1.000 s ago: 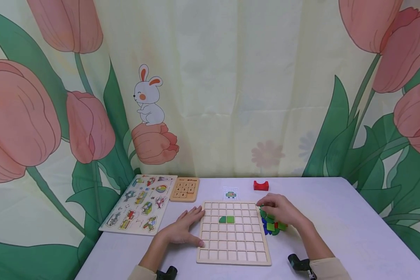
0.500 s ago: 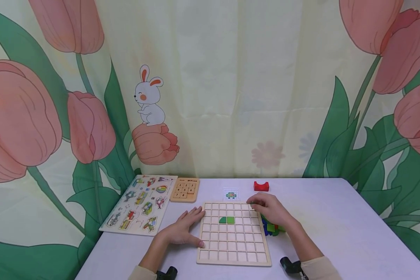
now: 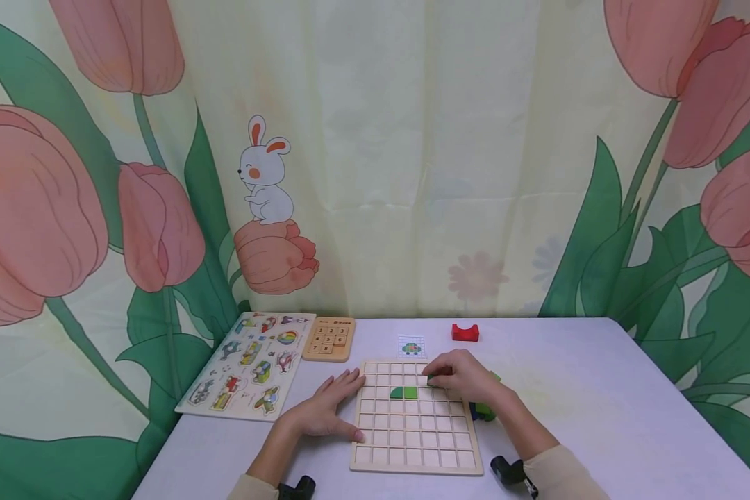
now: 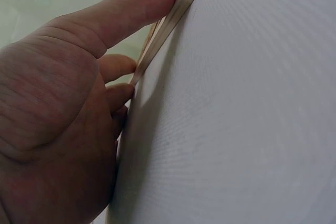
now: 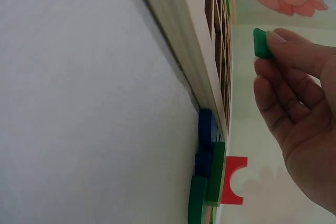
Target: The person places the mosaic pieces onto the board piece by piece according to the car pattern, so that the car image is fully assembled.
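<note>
A wooden grid board (image 3: 397, 439) lies flat on the white table. My left hand (image 3: 328, 408) rests along its left edge, fingers spread and thumb on the frame; the left wrist view shows the thumb (image 4: 126, 14) and fingertips against the wooden edge. Over the upper right cells, my right hand (image 3: 469, 378) pinches a small green piece (image 5: 261, 43) between thumb and fingers. Within the grid, a dark green rounded piece (image 3: 396, 393) sits beside a light green square (image 3: 410, 393). Partly hidden behind the right hand is a pile of green and blue pieces (image 3: 484, 411).
Beyond the board lies a small pattern card (image 3: 411, 346), with a red arch block (image 3: 465, 332) to its right. On the left are a wooden number board (image 3: 328, 339) and a picture puzzle board (image 3: 250, 364). A printed curtain (image 3: 375, 173) hangs behind the table.
My right hand has moved left from the pile at the board's right side to over the upper right cells, carrying the green piece. My left hand has stayed in place.
</note>
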`<state>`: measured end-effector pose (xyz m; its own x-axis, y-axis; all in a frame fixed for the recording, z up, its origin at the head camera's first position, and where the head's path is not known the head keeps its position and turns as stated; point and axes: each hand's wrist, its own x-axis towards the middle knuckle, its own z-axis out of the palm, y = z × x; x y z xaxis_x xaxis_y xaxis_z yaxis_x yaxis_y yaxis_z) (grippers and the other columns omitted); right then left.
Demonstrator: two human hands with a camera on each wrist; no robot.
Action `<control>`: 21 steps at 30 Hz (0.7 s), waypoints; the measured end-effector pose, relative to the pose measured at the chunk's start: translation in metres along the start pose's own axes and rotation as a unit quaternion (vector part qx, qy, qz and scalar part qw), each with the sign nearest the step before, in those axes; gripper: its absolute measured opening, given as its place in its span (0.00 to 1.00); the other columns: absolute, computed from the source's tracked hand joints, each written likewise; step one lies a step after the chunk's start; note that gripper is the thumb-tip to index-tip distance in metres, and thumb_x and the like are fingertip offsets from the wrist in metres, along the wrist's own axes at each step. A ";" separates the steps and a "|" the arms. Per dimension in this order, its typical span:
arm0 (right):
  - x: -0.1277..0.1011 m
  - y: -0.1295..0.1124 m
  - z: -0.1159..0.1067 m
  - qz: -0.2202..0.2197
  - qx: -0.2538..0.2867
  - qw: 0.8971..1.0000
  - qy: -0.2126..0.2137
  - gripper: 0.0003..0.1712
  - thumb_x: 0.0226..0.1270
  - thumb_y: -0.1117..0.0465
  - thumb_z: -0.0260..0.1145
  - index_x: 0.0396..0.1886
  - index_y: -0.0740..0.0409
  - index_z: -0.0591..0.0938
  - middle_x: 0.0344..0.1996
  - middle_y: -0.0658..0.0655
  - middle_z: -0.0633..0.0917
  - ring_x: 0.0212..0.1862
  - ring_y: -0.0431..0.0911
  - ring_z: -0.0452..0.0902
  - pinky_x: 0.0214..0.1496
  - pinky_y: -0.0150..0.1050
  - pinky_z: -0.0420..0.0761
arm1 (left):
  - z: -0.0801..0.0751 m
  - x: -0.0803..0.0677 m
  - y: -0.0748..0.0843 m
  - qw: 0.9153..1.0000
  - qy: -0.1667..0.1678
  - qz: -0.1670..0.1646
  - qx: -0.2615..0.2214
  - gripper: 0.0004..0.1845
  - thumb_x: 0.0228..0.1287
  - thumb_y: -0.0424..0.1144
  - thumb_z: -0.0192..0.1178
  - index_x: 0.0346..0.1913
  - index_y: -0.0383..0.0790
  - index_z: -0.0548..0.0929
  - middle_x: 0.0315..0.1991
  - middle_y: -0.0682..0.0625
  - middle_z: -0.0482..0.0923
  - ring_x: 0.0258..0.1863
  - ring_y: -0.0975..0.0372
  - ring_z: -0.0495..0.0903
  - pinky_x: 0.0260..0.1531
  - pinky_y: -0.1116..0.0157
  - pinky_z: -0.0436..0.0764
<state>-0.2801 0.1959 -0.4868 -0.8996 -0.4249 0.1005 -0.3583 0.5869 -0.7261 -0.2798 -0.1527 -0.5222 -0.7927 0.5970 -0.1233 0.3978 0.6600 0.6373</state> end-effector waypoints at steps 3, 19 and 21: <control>0.003 -0.001 0.003 -0.003 -0.009 1.000 -0.016 0.12 0.69 0.66 0.72 0.50 0.54 0.92 0.47 0.54 0.91 0.42 0.43 0.80 0.40 0.29 0.82 | -0.001 -0.001 0.000 1.000 0.000 0.002 0.002 0.62 0.49 0.65 0.77 0.83 0.47 0.57 0.86 0.47 0.46 0.86 0.50 0.42 0.84 0.41 0.36; 0.009 -0.010 0.013 0.007 -0.027 0.998 -0.061 0.12 0.69 0.69 0.70 0.48 0.54 0.92 0.44 0.48 0.88 0.48 0.44 0.80 0.51 0.37 0.85 | -0.001 0.000 -0.002 1.000 0.001 0.004 0.004 0.62 0.48 0.66 0.76 0.83 0.49 0.58 0.86 0.48 0.45 0.86 0.50 0.42 0.84 0.42 0.36; 0.009 -0.010 0.013 0.008 -0.030 0.998 -0.060 0.12 0.68 0.69 0.71 0.47 0.53 0.92 0.43 0.48 0.88 0.47 0.43 0.80 0.51 0.36 0.85 | -0.001 0.000 -0.002 1.000 0.000 0.004 0.005 0.62 0.48 0.66 0.76 0.83 0.49 0.58 0.86 0.48 0.46 0.86 0.50 0.42 0.84 0.42 0.36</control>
<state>-0.2810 0.1768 -0.4874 -0.8704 -0.4924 0.0041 -0.3616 0.6336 -0.6840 -0.2809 -0.1543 -0.5232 -0.7898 0.6020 -0.1173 0.4092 0.6597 0.6304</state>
